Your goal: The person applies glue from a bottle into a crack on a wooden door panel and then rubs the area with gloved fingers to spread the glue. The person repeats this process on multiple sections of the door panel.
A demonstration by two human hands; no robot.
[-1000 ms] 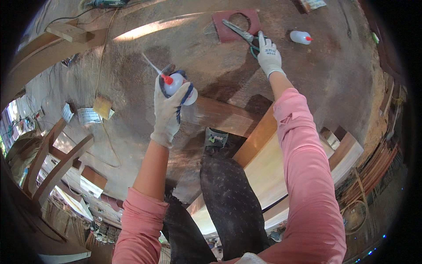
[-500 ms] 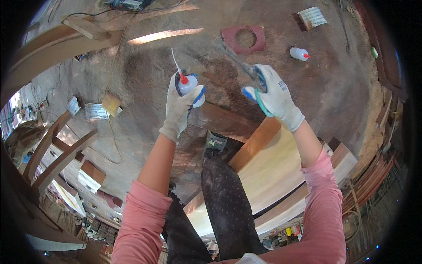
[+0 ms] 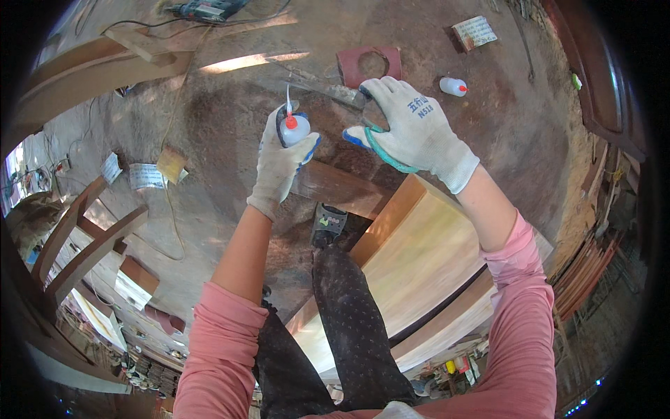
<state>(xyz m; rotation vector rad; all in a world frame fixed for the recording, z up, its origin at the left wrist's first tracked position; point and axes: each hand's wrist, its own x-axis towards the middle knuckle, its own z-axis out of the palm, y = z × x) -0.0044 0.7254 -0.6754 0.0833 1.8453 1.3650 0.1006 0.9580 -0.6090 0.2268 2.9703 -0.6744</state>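
LH point(image 3: 276, 162) grips btl point(image 3: 296, 131); RH point(image 3: 417, 130) grips scissors point(image 3: 343, 93).

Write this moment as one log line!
left gloved hand: holds red-capped white plastic bottle | right gloved hand: holds teal-handled metal scissors | brown floor: second red-capped white bottle, round-holed maroon panel

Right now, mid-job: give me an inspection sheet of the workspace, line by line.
Surface: stained brown ground, bright light streak.
Job's things: red-capped white bottle; green-handled scissors, blade blurred.
Clutter: second bottle on its side; maroon sheet with round hole; loose paper.
Grips: left grip around the first bottle; right grip on the scissors.
Cables: dark cable near the power tool, upper left; tan cord on the ground, left.
Surroundings: pale wooden block, lower right; curved wooden beam, left.
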